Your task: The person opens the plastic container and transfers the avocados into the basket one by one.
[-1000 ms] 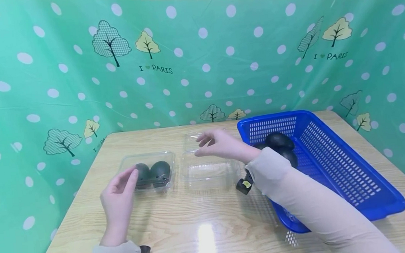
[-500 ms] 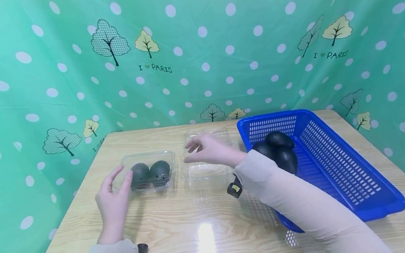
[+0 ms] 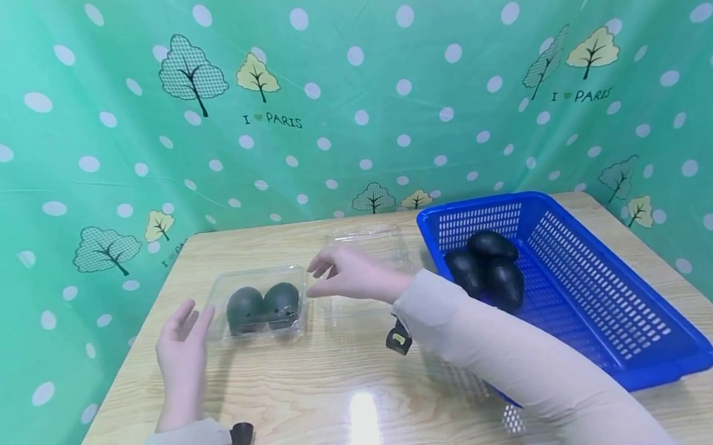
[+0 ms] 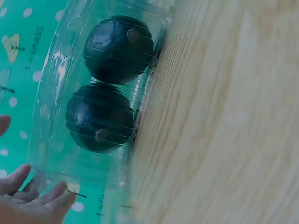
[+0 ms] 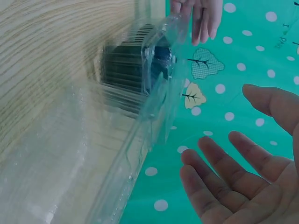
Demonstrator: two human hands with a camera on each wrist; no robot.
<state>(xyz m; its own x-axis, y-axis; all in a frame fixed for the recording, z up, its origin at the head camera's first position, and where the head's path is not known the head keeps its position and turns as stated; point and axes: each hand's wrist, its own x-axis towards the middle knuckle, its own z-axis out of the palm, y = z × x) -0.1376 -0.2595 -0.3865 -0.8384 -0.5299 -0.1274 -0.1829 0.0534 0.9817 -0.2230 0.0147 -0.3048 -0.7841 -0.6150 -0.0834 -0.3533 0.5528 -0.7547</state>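
Progress: packing appears partly done. One clear clamshell box (image 3: pixel 261 307) holds two dark avocados (image 3: pixel 263 306); a second clear box (image 3: pixel 368 278) beside it holds nothing that shows; three avocados remain in the basket.
Filled box: sits on the wooden table (image 3: pixel 359 399), left of centre. The two avocados lie side by side inside, touching or nearly so. The left wrist view shows them through ribbed clear plastic (image 4: pixel 110 84); whether the lid is snapped down cannot be told.
Empty box: just right of the filled one, lid laid open toward the far side. The right arm crosses in front of its near part.
Blue basket: blue perforated plastic basket (image 3: pixel 599 300), right side of table, reaching from the far edge to the near right. Three dark avocados (image 3: pixel 488 267) cluster at its far left end.
Left hand: left hand (image 3: pixel 179 347) lies just left of the filled box, fingers straight and spread, holding nothing. Contact with the box wall cannot be confirmed.
Right hand: right hand (image 3: pixel 348 276) hovers between the two boxes, near the filled box's right edge, fingers loosely spread, grip wide, nothing held; the right wrist view shows the palm open (image 5: pixel 243 172).
Remaining, by judgement: load the second box from the basket and close it.
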